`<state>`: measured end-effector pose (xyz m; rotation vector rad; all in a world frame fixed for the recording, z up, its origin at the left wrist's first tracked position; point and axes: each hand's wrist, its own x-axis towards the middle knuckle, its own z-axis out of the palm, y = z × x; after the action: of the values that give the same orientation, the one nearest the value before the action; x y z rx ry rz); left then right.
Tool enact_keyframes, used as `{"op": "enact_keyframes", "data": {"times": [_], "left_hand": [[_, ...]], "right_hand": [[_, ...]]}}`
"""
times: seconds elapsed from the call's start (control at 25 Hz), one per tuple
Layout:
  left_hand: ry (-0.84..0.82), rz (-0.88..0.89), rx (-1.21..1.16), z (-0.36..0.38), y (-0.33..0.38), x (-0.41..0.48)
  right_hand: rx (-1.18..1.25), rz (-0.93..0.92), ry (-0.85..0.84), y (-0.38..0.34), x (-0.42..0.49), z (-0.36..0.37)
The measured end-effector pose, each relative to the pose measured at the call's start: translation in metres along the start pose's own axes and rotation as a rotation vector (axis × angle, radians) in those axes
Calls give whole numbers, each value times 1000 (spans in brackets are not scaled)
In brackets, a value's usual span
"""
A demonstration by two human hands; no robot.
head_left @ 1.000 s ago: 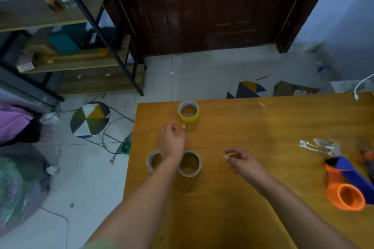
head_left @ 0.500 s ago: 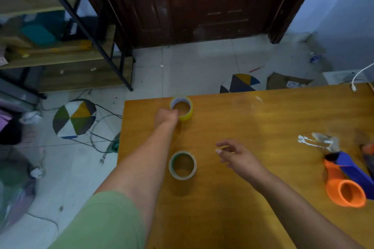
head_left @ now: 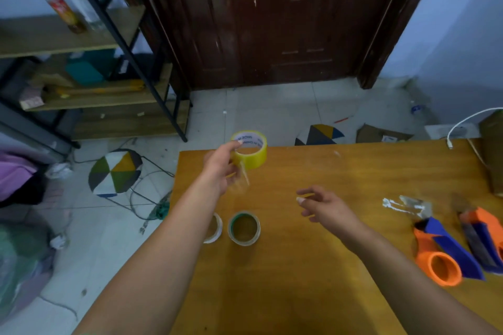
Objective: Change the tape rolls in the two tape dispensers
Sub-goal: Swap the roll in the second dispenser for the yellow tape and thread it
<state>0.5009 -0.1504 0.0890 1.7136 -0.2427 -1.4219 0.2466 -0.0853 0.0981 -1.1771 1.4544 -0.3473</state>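
My left hand (head_left: 219, 168) grips a yellow tape roll (head_left: 251, 153) and holds it lifted over the far left corner of the wooden table (head_left: 313, 266), a loose tape end dangling below it. Two more rolls lie flat nearer me: a green-cored one (head_left: 244, 228) and a whitish one (head_left: 215, 228) partly hidden behind my left forearm. My right hand (head_left: 326, 205) hovers empty over the table's middle, fingers apart. Two orange-and-blue tape dispensers lie at the right: one (head_left: 446, 253) whole in view, the other (head_left: 483, 236) cut by the frame edge.
Crumpled used tape (head_left: 408, 205) lies just beyond the dispensers. A white cable (head_left: 462, 125) hangs at the table's far right corner. On the floor left of the table stand a patterned stool (head_left: 115, 171) and a metal shelf (head_left: 95, 71); a dark door (head_left: 272, 19) is behind.
My left hand reached from the two near rolls to the yellow roll, closed on it and lifted it off the table. My right hand stayed hovering in place.
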Motion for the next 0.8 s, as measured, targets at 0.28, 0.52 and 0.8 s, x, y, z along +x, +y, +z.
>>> {"op": "enact_keyframes", "data": {"times": [0.28, 0.52, 0.8], "left_hand": [[-162, 144, -197, 6, -1, -120], [-168, 229, -254, 11, -3, -162], [-199, 265, -295, 16, -2, -172]], "right_hand": [[119, -298, -38, -62, -59, -7], [620, -149, -241, -76, -77, -12], [699, -119, -337, -75, -86, -18]]}}
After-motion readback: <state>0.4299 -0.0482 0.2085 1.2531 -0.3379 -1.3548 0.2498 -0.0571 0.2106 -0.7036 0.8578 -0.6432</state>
